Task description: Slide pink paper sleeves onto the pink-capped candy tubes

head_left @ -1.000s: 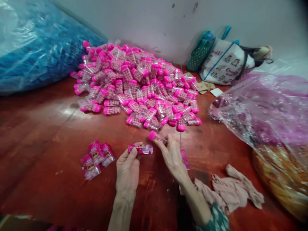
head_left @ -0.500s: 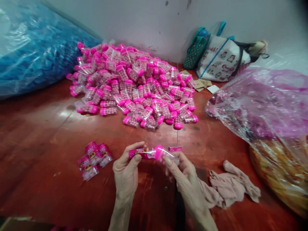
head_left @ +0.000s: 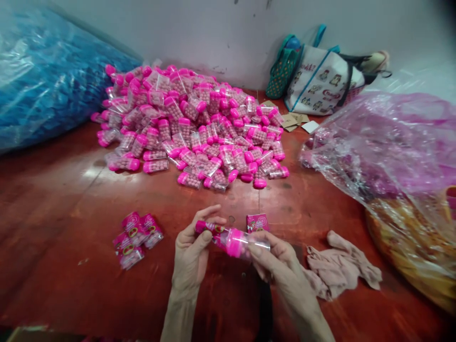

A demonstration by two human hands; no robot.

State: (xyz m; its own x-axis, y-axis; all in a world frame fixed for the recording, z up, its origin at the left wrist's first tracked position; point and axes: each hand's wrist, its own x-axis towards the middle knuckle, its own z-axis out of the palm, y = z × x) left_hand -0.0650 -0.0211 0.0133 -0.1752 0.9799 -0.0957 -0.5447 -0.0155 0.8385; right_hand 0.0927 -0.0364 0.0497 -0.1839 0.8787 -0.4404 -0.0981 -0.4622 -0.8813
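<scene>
In my left hand [head_left: 194, 247] a pink printed sleeve label [head_left: 210, 229] is pinched between thumb and fingers. My right hand [head_left: 276, 259] grips a small clear candy bottle [head_left: 242, 243] with a pink cap, tilted nearly flat, cap toward the left. The label's right end meets the cap; whether it goes around the cap I cannot tell. Just behind my right hand lies a pink printed label [head_left: 257, 222] on the table. Several finished-looking labelled bottles or packs [head_left: 133, 237] lie in a small group left of my left hand.
A big heap of pink-capped candy bottles [head_left: 192, 128] covers the back of the red table [head_left: 71, 199]. A blue-filled plastic bag [head_left: 53, 80] stands at left. To the right are a crumpled cloth [head_left: 338, 270], a clear bag of pink pieces [head_left: 399, 147] and a printed tote bag [head_left: 317, 85].
The bottle has turned so its cap faces the label more squarely, and both hands sit slightly lower. More of the label behind my right hand shows. The whole view has shifted slightly.
</scene>
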